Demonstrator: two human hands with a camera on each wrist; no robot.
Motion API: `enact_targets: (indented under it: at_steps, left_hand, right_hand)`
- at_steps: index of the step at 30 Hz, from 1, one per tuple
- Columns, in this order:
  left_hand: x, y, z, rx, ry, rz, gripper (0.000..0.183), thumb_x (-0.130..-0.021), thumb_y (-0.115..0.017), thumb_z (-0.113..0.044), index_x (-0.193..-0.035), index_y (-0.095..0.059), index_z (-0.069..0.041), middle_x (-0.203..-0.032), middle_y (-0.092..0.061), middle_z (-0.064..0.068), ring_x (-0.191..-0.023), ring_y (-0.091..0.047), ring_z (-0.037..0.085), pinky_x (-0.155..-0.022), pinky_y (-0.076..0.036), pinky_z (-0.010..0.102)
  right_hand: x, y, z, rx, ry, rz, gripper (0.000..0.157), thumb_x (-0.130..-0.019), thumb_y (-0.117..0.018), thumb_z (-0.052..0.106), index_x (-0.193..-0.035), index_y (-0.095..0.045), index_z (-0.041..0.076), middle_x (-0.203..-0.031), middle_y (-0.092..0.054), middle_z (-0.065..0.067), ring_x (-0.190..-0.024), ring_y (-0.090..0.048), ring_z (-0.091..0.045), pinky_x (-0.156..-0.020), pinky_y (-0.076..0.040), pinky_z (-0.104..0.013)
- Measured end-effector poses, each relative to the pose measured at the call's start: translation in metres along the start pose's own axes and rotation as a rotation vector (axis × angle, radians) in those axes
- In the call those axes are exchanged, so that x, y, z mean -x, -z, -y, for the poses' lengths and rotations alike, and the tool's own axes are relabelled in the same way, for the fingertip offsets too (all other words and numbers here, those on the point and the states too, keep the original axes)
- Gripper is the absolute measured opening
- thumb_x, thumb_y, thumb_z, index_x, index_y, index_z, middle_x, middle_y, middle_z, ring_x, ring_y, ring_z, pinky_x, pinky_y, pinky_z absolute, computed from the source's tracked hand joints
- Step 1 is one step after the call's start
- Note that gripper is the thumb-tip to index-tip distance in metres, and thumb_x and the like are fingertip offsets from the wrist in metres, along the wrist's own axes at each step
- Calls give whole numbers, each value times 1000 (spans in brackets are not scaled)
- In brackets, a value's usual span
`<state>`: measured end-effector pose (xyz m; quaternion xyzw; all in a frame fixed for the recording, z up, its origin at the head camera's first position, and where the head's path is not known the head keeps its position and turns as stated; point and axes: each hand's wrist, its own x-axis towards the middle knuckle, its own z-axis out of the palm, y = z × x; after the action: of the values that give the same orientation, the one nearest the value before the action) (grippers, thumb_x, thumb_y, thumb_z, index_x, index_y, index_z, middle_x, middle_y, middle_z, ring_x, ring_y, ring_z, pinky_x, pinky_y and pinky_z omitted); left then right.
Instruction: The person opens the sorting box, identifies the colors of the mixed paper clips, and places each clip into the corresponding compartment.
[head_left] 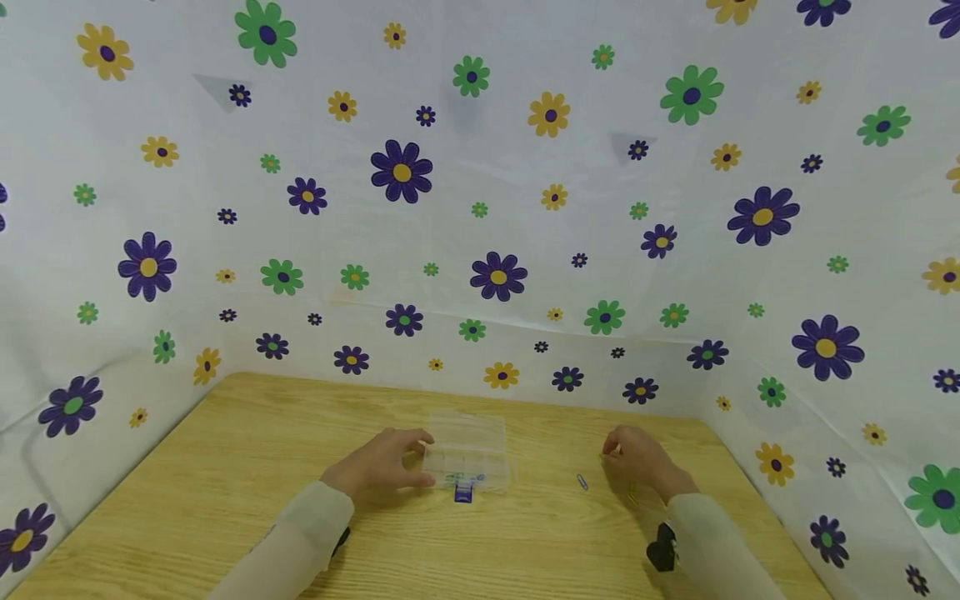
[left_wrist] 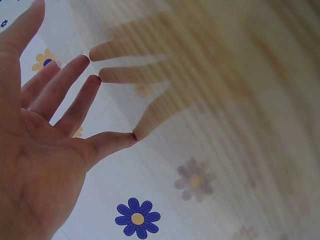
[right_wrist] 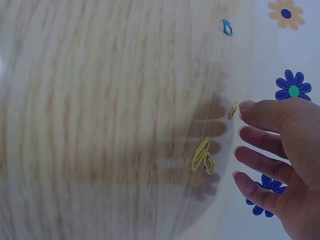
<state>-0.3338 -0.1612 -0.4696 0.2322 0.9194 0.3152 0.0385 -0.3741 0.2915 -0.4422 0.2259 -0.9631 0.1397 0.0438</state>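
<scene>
My left hand (head_left: pixel 381 462) rests beside the left edge of a clear divided plastic box (head_left: pixel 468 423), fingers spread. In the left wrist view, fingertips of the left hand (left_wrist: pixel 65 120) meet their reflections in the tabletop. The box's lid is raised, its purple latch (head_left: pixel 463 493) faces me, and small blue and green pieces lie in the front compartments. On the right, my right hand (head_left: pixel 641 460) has its fingertips down at a small yellow paper clip (right_wrist: pixel 233 110); a firm pinch does not show. Two yellow paper clips (right_wrist: pixel 201 154) lie below that hand.
A blue paper clip (head_left: pixel 582 482) lies on the wood-grain table (head_left: pixel 525 542) between the box and my right hand. White sheets with printed flowers (head_left: pixel 498 277) stand as walls at the back and both sides. A dark strap (head_left: pixel 663 548) sits at my right wrist.
</scene>
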Motion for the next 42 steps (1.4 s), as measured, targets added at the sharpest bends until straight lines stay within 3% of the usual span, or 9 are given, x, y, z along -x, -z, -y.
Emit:
enact_targets:
  at_steps: [9, 23, 34, 42]
  left_hand:
    - [-1, 0, 0, 0, -27, 0, 64, -86, -83, -44, -136, -62, -9, -131, -71, 17, -133, -56, 41, -115, -40, 65]
    - [-1, -1, -1, 4, -2, -3, 64, -85, -84, -41, -136, -62, -10, -130, -71, 16, -134, -55, 41, -115, -40, 64]
    - [-1, -1, -1, 1, 17, -7, 64, -84, -84, -44, -136, -62, -13, -132, -71, 14, -135, -55, 40, -116, -40, 64]
    - [-2, -2, 1, -3, 4, -6, 66, -84, -84, -44, -136, -62, -12, -132, -71, 15, -134, -56, 41, -115, -41, 64]
  right_hand:
    - [-1, -7, 0, 22, -69, -8, 3, -87, -77, 4, -85, -75, 2, -88, -73, -8, -79, -67, -22, -76, -60, -44]
    - [-2, -12, -1, 5, -29, -22, 4, -87, -74, 0, -86, -75, -4, -86, -72, -9, -79, -68, -22, -74, -61, -42]
    - [-2, -13, -1, -11, -10, -27, 8, -88, -76, 0, -82, -72, 4, -84, -69, -5, -77, -65, -18, -72, -60, -38]
    - [-7, -9, 13, -55, -23, 10, 7, -90, -75, 3, -84, -72, 5, -85, -71, -3, -76, -60, -12, -71, -56, -32]
